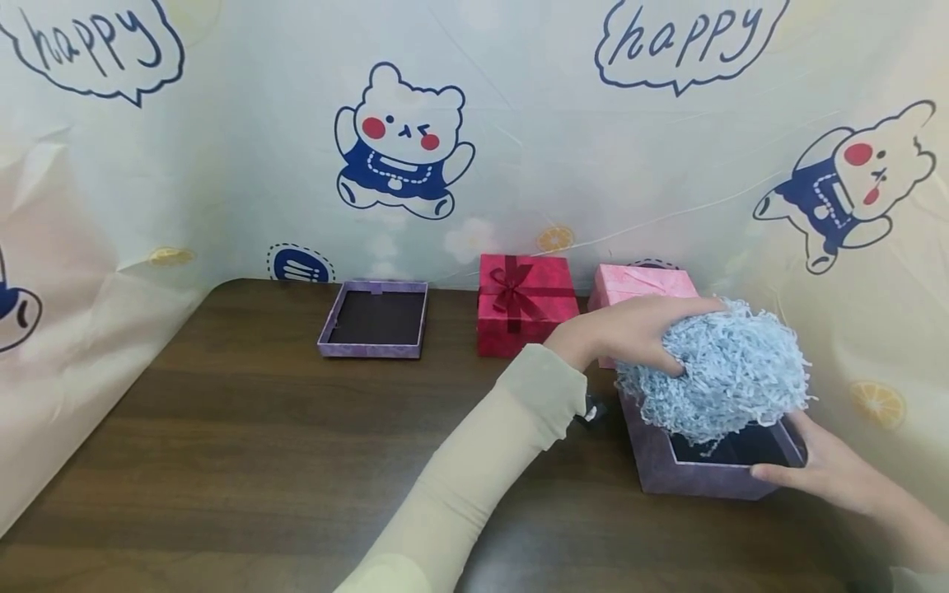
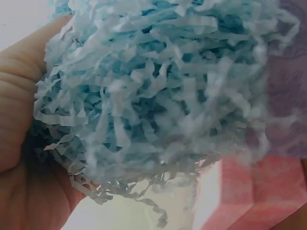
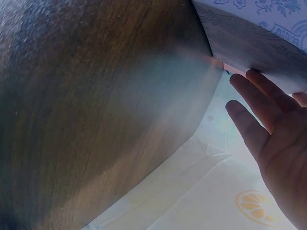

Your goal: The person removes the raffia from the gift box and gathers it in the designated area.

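My left hand [image 1: 630, 329] grips a big clump of light-blue shredded paper [image 1: 734, 371] just above an uncovered purple box [image 1: 697, 479]. Loose strands hang over its dark interior. In the left wrist view, the shredded paper [image 2: 153, 96] fills most of the picture, with the thumb side of the left hand [image 2: 24, 143] against it. My right hand [image 1: 830, 461] holds the box's near right corner, thumb at the front rim. Seen from the right wrist, its fingers [image 3: 254, 96] lie along the patterned outer wall. The box's inner bottom is mostly hidden.
A purple lid [image 1: 373, 350] lies inside up at the back of the brown table [image 1: 259, 461]. Beside it stand a red gift box [image 1: 526, 301] with a ribbon bow and a pink box [image 1: 645, 282]. A small dark item [image 1: 591, 410] lies left of the purple box.
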A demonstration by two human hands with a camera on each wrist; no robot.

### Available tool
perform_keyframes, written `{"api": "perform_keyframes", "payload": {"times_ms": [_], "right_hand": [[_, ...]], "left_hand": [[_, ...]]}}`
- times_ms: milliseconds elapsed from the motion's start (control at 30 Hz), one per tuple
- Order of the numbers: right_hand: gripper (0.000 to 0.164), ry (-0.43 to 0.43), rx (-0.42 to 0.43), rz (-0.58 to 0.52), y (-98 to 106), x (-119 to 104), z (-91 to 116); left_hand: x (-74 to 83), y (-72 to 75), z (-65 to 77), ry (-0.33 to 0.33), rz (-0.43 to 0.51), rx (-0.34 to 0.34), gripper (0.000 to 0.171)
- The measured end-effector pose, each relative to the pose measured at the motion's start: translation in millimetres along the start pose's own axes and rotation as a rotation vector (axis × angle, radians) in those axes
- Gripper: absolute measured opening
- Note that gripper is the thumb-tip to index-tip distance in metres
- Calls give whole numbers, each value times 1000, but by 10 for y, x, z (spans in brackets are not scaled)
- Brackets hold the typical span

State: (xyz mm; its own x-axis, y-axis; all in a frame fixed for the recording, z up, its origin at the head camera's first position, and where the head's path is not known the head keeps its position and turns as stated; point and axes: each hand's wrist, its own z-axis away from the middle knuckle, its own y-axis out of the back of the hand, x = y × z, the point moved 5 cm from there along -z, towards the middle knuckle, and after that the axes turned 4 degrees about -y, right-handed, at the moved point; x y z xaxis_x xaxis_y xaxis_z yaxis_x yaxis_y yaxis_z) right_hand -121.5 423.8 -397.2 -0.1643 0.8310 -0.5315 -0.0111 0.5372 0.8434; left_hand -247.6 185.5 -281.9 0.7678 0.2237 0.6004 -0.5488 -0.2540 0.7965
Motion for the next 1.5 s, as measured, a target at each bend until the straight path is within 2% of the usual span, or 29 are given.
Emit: {"api": "perform_keyframes", "payload": {"times_ms": [67, 233, 467, 633, 767, 967, 1267, 1500], "right_hand": [[102, -27, -17, 15, -14, 11, 6], [106, -10, -1, 15, -27, 17, 8], [110, 66, 28, -43, 8, -99, -21], [110, 68, 12, -44, 26, -151, -27], [110, 45, 3, -49, 27, -122, -17], [111, 38, 1, -54, 29, -88, -9], [111, 63, 8, -65, 4, -122, -4], [112, 75, 5, -81, 0, -111, -5]], "left_hand": [[11, 61, 69, -19, 1, 19, 93], [-3, 191, 225, -50, -42, 64, 88], [-40, 398, 448, -50, -106, 112, 92], [-56, 540, 645, -21, -148, 136, 94], [-93, 626, 830, 30, -172, 146, 95], [-138, 734, 1088, 64, -173, 177, 90], [-239, 823, 1477, 116, -187, 195, 84], [-371, 858, 1785, 186, -156, 201, 89]]}}
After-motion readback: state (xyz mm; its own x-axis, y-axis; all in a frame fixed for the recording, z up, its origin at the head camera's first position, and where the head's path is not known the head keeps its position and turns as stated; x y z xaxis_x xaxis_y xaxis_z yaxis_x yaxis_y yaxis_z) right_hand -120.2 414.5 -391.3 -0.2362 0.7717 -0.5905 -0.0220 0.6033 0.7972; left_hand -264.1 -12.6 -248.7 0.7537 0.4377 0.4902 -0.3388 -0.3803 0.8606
